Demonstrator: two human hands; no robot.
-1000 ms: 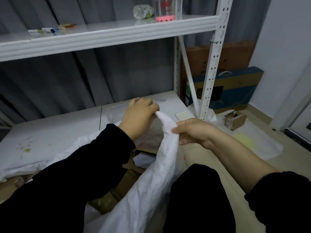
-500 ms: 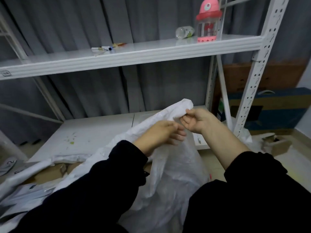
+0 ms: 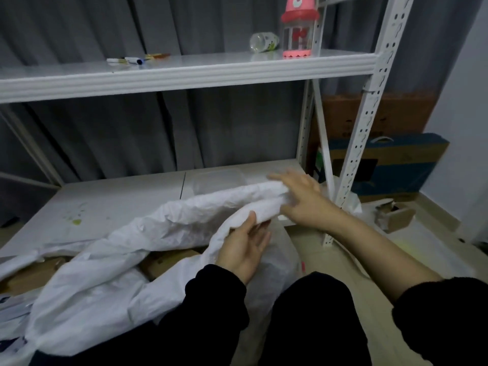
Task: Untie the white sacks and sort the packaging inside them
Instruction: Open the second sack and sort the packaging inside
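A crumpled white sack (image 3: 163,228) lies across my lap and the lower shelf board (image 3: 105,207), its mouth open. Brown cardboard packaging (image 3: 169,260) shows inside the opening, with more cardboard (image 3: 26,278) at the left. My left hand (image 3: 244,247) pinches the sack's near rim between thumb and fingers, palm facing up. My right hand (image 3: 298,196) is blurred, its fingers spread and lying on the sack's bunched far end. Printed white wrappers (image 3: 10,313) show at the lower left.
A clear plastic tub (image 3: 219,180) sits on the lower board behind the sack. The upper shelf (image 3: 184,72) carries a pink bottle (image 3: 299,27), a clear bottle (image 3: 264,42) and markers (image 3: 132,60). A white upright (image 3: 364,128) stands right; beyond are a blue box (image 3: 396,167) and a small carton (image 3: 396,215).
The sack's gathered top has come open and spread. My right hand let go of the tip and now lies flat on it; my left hand dropped to the near rim.
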